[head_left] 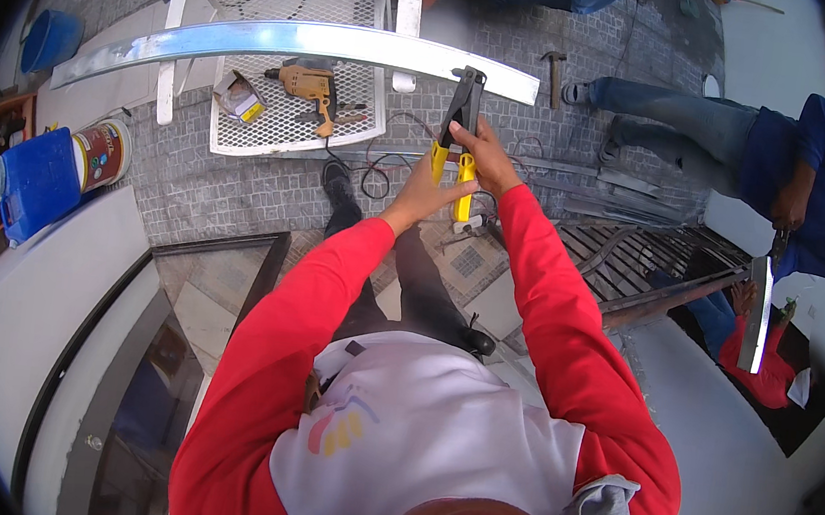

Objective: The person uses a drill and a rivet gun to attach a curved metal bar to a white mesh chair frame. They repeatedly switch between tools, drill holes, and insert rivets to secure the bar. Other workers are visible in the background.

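Note:
A hand riveter (466, 104) with a dark head and yellow handles is held out in front of me. My left hand (419, 196) is closed on its left handle. My right hand (488, 160) wraps the tool's body just below the head, near the other yellow handle. The riveter's nose lies against the right end of a long shiny metal profile (305, 39), which spans across the view. Under the profile, a white mesh table (353, 134) bears a yellow-and-black power drill (308, 86) and a small open box (238, 95).
A hammer (553, 79) lies on the paved floor. At the right, a person in blue (817, 189) holds a metal piece (756, 314) beside a dark metal grille (673, 265). Another person in red sits lower. Blue jug (38, 183) and bucket (104, 155) stand left.

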Demonstrator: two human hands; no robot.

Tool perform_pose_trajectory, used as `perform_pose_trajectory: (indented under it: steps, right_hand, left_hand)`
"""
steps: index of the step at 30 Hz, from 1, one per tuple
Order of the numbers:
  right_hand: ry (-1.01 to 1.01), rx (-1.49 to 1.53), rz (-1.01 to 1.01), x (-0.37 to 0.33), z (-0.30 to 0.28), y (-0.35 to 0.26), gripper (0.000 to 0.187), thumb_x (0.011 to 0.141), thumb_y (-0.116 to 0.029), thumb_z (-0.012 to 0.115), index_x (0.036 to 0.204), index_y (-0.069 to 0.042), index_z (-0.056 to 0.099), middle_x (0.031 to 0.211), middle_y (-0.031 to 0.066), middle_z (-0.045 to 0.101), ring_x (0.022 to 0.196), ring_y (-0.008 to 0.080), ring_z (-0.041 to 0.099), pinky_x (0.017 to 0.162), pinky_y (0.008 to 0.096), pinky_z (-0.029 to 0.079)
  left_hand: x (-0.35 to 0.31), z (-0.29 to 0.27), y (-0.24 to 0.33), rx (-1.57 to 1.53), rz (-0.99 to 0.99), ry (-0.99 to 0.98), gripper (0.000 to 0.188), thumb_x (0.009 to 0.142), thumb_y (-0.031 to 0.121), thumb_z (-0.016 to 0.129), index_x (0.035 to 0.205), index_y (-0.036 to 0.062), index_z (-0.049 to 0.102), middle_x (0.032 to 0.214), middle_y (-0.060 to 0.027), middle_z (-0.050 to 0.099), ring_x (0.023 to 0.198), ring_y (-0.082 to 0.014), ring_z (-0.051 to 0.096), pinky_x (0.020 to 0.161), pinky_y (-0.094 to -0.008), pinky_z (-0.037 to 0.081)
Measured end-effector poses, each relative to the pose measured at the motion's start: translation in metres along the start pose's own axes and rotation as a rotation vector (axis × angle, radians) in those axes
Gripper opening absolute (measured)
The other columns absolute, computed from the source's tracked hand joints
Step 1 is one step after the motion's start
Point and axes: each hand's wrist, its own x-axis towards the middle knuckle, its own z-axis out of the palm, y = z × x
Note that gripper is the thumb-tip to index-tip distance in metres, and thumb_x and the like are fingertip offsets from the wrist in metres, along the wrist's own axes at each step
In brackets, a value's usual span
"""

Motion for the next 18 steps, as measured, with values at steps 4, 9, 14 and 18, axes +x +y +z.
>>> perform_pose_trajectory:
  steps: [4,9,14,18]
  right_hand:
    - [-0.036,-0.199,0.031,0.062,0.009,-0.03,0.056,0.101,-0.037,0.066,0.144,-0.004,0.052,0.13,0.0105,0.063,0.123,0.0253,0.056,0.105,0.0389,0.043]
    - [0.043,-0.319,0.072,0.09,0.018,-0.042,0.058,0.102,-0.037,0.064,0.146,-0.002,0.052,0.135,0.0132,0.062,0.126,0.0254,0.054,0.109,0.0404,0.04]
    - [0.02,-0.294,0.079,0.086,0.02,-0.044,0.058,0.101,-0.036,0.066,0.145,-0.001,0.052,0.136,0.0139,0.061,0.126,0.0257,0.054,0.108,0.0408,0.04]
    - [-0.005,-0.339,0.087,0.085,0.021,-0.047,0.058,0.101,-0.036,0.066,0.144,0.0,0.052,0.132,0.0123,0.061,0.122,0.0246,0.055,0.107,0.0401,0.042]
  left_hand:
    - [0.049,-0.016,-0.008,-0.2,-0.137,0.025,0.083,0.086,0.053,0.079,0.142,0.0003,0.048,0.132,-0.0137,0.058,0.124,-0.0224,0.056,0.106,-0.0368,0.043]
    - [0.073,-0.028,-0.014,-0.356,-0.213,-0.072,0.089,0.087,0.059,0.075,0.146,0.0004,0.045,0.136,-0.0143,0.057,0.13,-0.0242,0.053,0.11,-0.0402,0.04]
    - [0.072,-0.026,-0.022,-0.347,-0.212,-0.024,0.091,0.086,0.059,0.075,0.148,-0.0001,0.043,0.14,-0.0158,0.055,0.133,-0.0255,0.051,0.113,-0.0412,0.038]
    - [0.073,-0.022,-0.028,-0.351,-0.215,-0.003,0.09,0.086,0.056,0.077,0.148,-0.0004,0.043,0.139,-0.0159,0.056,0.133,-0.0252,0.053,0.113,-0.0404,0.039]
